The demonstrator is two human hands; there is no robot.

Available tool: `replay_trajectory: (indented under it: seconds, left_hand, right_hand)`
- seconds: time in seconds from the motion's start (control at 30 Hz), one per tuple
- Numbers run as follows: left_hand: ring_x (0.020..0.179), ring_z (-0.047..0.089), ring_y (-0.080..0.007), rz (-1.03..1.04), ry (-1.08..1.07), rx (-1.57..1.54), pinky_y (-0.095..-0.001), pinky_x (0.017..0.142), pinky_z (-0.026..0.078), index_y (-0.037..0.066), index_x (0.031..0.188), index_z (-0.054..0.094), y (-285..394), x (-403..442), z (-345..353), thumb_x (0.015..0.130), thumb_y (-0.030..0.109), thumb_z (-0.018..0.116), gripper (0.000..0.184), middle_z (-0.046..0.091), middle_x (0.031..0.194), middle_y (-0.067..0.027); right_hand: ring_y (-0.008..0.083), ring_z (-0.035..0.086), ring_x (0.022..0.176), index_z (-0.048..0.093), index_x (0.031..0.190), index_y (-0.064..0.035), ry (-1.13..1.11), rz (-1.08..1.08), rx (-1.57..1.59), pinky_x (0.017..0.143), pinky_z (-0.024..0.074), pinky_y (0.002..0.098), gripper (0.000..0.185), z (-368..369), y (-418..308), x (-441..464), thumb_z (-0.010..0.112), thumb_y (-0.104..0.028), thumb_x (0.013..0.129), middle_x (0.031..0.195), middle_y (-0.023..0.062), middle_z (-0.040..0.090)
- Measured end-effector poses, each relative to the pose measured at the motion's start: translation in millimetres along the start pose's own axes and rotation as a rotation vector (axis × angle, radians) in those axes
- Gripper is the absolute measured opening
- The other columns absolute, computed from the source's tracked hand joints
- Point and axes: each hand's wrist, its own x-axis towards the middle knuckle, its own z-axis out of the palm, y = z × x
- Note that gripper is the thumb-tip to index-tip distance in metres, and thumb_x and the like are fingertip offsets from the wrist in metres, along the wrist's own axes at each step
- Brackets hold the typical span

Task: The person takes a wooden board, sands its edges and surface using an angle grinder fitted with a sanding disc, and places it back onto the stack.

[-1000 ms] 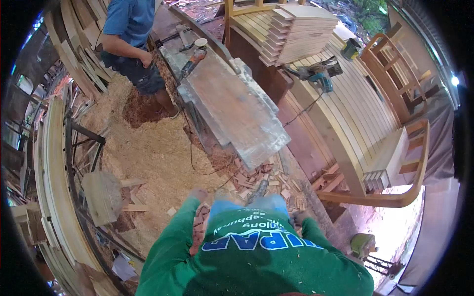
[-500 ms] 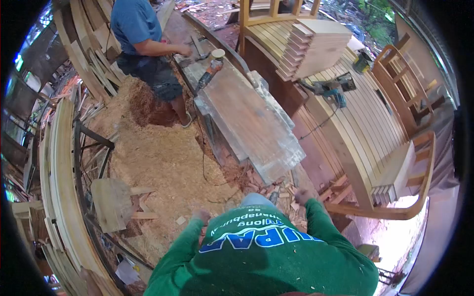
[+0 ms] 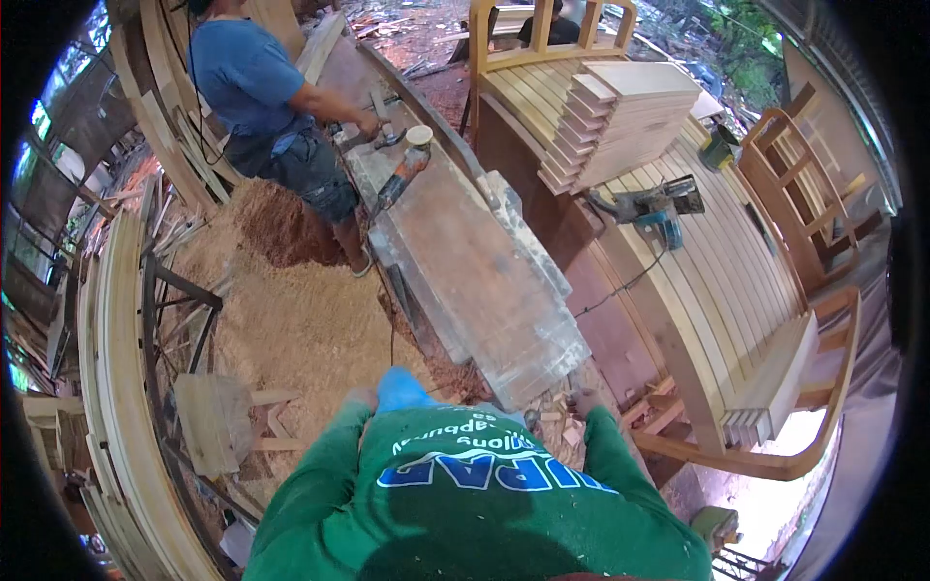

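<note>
My left hand hangs beside my blue-clothed leg; its fingers are too small and foreshortened to read. My right hand is low by the near end of a long worn workbench, above wood scraps. Nothing shows clearly in it, and its finger shape is unclear. An orange and grey angle grinder with a round pale disc lies toward the bench's far end, near a co-worker's hand.
A co-worker in a blue shirt stands left of the bench on sawdust. On the right, a slatted wooden bed carries stacked notched boards and a teal power tool with a cord. Long planks stand left.
My view has shifted, and the workbench's near end now appears lower and closer to me. My hands show slightly further left. The co-worker's arm is lower, nearer the grinder.
</note>
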Motion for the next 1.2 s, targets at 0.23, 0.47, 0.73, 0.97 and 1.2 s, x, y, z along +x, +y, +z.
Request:
replay_trajectory:
  seconds: [0.23, 0.47, 0.73, 0.97, 1.2]
  left_hand:
    - [0.103, 0.072, -0.0363, 0.283, 0.06, -0.097, -0.0464, 0.092, 0.056, 0.015, 0.104, 0.079, 75, 63, -115, 0.091, 0.033, 0.062, 0.028, 0.076, 0.109, -0.0162]
    - [0.101, 0.07, -0.0368, 0.668, 0.167, -0.233, -0.0469, 0.088, 0.055, 0.009, 0.101, 0.074, 126, 204, -253, 0.092, 0.025, 0.064, 0.021, 0.075, 0.106, -0.0158]
    - [0.107, 0.063, -0.0405, 0.903, 0.526, -0.364, -0.049, 0.095, 0.051, 0.008, 0.123, 0.064, 167, 305, -405, 0.082, 0.023, 0.074, 0.045, 0.064, 0.112, -0.02]
    - [0.127, 0.051, -0.0448, 0.685, 0.499, -0.27, -0.0551, 0.109, 0.042, 0.004, 0.14, 0.05, 223, 385, -398, 0.072, 0.035, 0.081, 0.081, 0.056, 0.129, -0.0251]
    - [0.121, 0.053, -0.0462, 0.559, 0.398, -0.301, -0.0561, 0.106, 0.044, -0.001, 0.132, 0.051, 235, 434, -379, 0.07, 0.028, 0.08, 0.074, 0.058, 0.124, -0.0256]
  right_hand:
    - [0.0189, 0.07, 0.065, 0.067, 0.099, -0.0078, 0.259, 0.041, 0.041, 0.051, 0.0533, 0.0362, 0.016, 61, 27, 10, 0.061, -0.023, 0.098, 0.086, 0.0097, 0.073]
    - [0.0425, 0.071, 0.103, 0.067, 0.125, 0.005, 0.761, 0.256, -0.167, 0.087, 0.0562, 0.0481, 0.052, 177, 97, 11, 0.069, -0.034, 0.09, 0.112, 0.0276, 0.073]
    - [0.034, 0.074, 0.084, 0.071, 0.114, -0.0041, 0.565, 0.341, -0.112, 0.075, 0.0589, 0.0524, 0.038, 314, 60, -32, 0.068, -0.036, 0.094, 0.101, 0.0188, 0.076]
    - [0.0236, 0.073, 0.072, 0.071, 0.101, -0.0011, 0.419, 0.388, 0.315, 0.06, 0.0579, 0.0408, 0.028, 349, -110, -89, 0.07, -0.029, 0.096, 0.085, 0.0113, 0.076]
    - [0.0174, 0.069, 0.066, 0.074, 0.087, -0.0015, 0.594, -0.008, -0.181, 0.062, 0.0557, 0.0351, 0.036, 249, -214, -37, 0.071, -0.036, 0.097, 0.077, 0.0064, 0.074]
